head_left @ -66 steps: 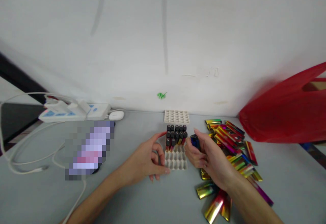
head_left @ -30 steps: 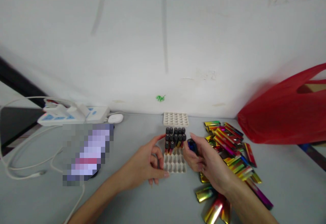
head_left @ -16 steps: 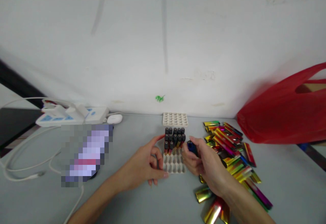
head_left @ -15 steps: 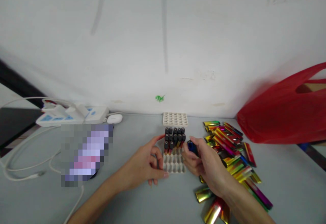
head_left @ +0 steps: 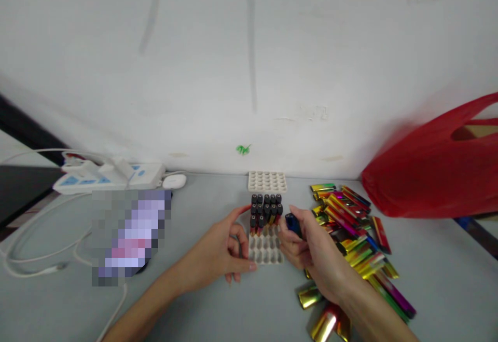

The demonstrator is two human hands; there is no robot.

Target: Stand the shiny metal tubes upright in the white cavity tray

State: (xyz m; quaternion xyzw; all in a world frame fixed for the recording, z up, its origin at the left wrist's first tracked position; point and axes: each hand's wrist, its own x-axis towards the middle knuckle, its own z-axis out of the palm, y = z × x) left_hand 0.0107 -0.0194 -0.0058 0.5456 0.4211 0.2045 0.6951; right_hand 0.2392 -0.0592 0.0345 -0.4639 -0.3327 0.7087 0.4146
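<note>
A pale tray with rows of hollows (head_left: 268, 257) lies in front of me. Several small black-topped pieces (head_left: 266, 208) with red and gold lower parts stand upright in its far rows; the near hollows show bare. My left hand (head_left: 223, 251) is at the tray's left side, its forefinger at the far part and its thumb at the near corner, the other fingers curled. Just right of the tray, my right hand (head_left: 311, 248) is closed on a small dark blue tube (head_left: 293, 225), tilted, its lower end hidden by the fingers.
Shiny metallic sleeves (head_left: 360, 248) lie heaped to the right, partly behind my right forearm. A second pale tray (head_left: 267, 181) is by the wall. A red bag (head_left: 436, 176) stands far right. Leftward are a phone (head_left: 136, 233), power strip (head_left: 112, 176), white case (head_left: 174, 181) and cables.
Almost nothing differs. The whole view has shifted very slightly, and both hands keep their places with the dark blue tube still in my right hand.
</note>
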